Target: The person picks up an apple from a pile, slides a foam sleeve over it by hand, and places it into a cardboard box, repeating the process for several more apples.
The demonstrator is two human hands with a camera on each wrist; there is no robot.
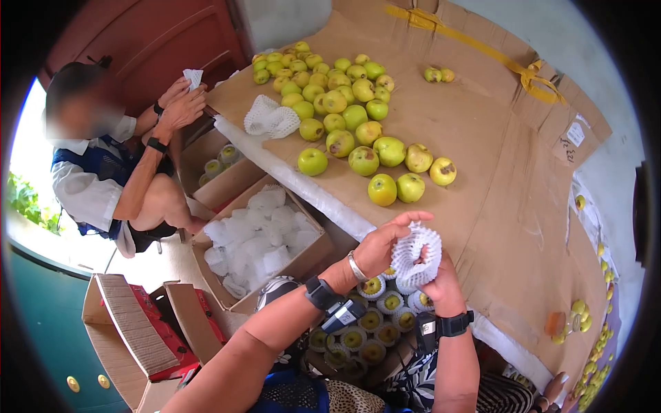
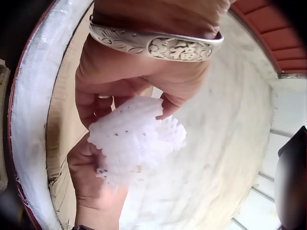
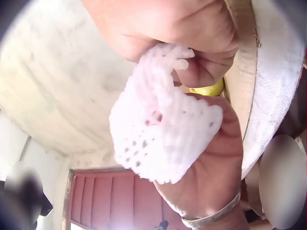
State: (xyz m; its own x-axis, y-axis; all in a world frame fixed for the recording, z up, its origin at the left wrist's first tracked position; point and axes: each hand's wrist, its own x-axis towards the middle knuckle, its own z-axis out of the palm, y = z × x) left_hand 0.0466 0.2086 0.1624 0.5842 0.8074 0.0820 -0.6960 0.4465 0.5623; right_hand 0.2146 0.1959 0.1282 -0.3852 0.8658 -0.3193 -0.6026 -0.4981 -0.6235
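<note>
Both hands hold one white foam fruit net [image 1: 417, 253] over the near edge of the cardboard-covered table. My left hand [image 1: 380, 249], with a silver bangle above it, pinches the net on one side between thumb and fingers. On the other side my right hand [image 1: 446, 281] grips its lower rim, with fingertips showing through the round opening. In the left wrist view the net [image 2: 129, 139] spreads between the two hands, its wall crumpled. The right wrist view shows the net [image 3: 163, 120] folded, its upper end pinched in the right hand [image 3: 168, 28]. No fruit shows inside it.
Many yellow-green apples [image 1: 354, 117] lie on the table, some with brown spots. Another foam net [image 1: 271, 117] lies beside them. Below are a box of foam nets [image 1: 258, 234] and netted apples [image 1: 372, 320]. A second person [image 1: 117, 158] sits at left, holding a net.
</note>
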